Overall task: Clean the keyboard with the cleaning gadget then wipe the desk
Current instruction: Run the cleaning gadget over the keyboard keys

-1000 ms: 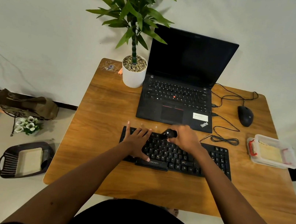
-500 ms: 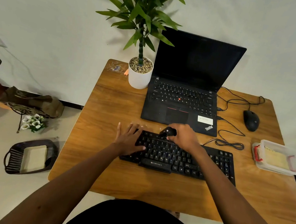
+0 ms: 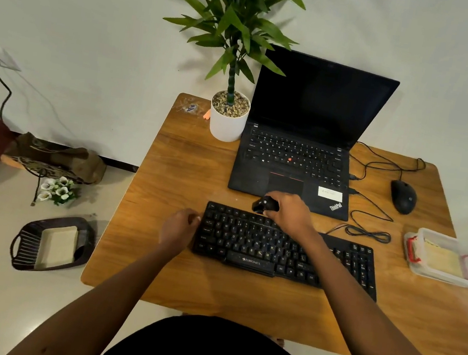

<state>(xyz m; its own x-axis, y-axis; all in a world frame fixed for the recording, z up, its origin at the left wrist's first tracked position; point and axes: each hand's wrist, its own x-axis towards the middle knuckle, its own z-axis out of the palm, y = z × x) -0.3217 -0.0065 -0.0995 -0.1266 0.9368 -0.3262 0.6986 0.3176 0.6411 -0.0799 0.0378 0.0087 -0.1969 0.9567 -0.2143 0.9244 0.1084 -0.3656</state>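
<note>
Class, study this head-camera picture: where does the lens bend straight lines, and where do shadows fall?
Head view: the wide lens bows the edges of the brown wooden desk; the green leafy potted plant casts soft shadows on the white wall, left of it.

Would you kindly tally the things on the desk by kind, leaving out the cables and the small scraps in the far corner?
laptop: 1
keyboard: 1
mouse: 1
potted plant: 1
clear plastic box: 1
cleaning gadget, held in the right hand: 1
total: 6
</note>
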